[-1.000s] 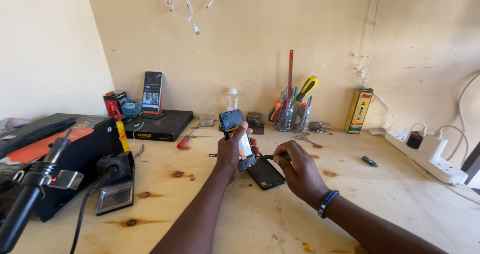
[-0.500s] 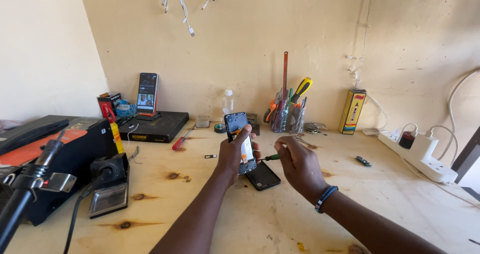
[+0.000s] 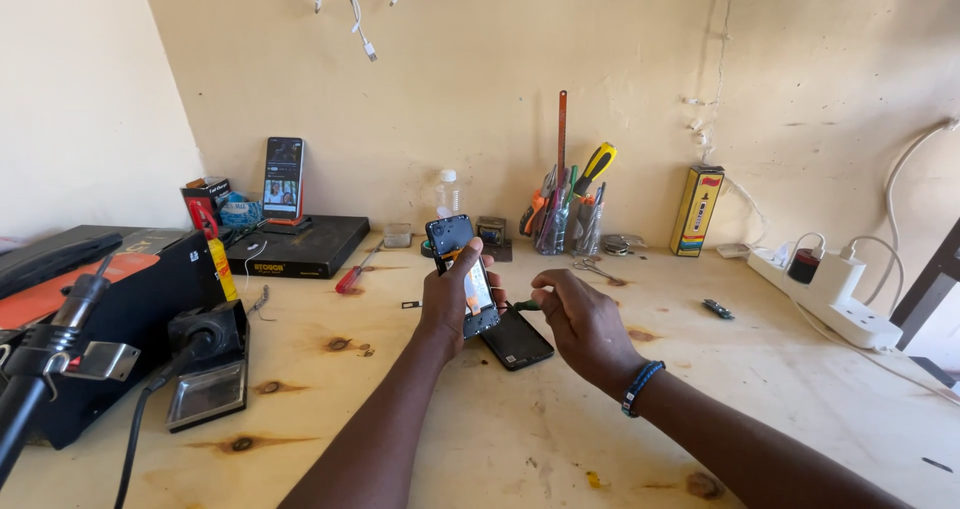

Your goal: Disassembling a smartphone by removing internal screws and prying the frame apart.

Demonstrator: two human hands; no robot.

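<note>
A: What's nearest on my feed?

B: On my side, the iron [image 3: 40, 369] at the lower left, beside a black case [image 3: 120, 299] and a small stand [image 3: 205, 369] on the desk [image 3: 480, 439].

A: And my hands?

B: My left hand [image 3: 450, 304] is up over the middle of the desk, fingers [image 3: 470, 269] clenched round an opened phone [image 3: 462, 274], held upright with its camera end on top. My right hand [image 3: 580, 324] is just beside it, fingers pinched on a screwdriver [image 3: 522, 306] with a green grip. Its tip points at the phone's lower edge; I can't tell whether it touches, the view is too small there.

A: Under the hands?

B: A black cover [image 3: 515, 339] lies flat on the desk, just below the phone.

A: Further back?

B: A red screwdriver [image 3: 355, 272] to the left, a flat black box [image 3: 300, 246] with a second phone [image 3: 283, 177] standing on it. A bottle [image 3: 449, 194] and a tool cup [image 3: 565, 219] stand by the wall, then a yellow box [image 3: 697, 211]. A power strip [image 3: 830, 294] lies far right.
</note>
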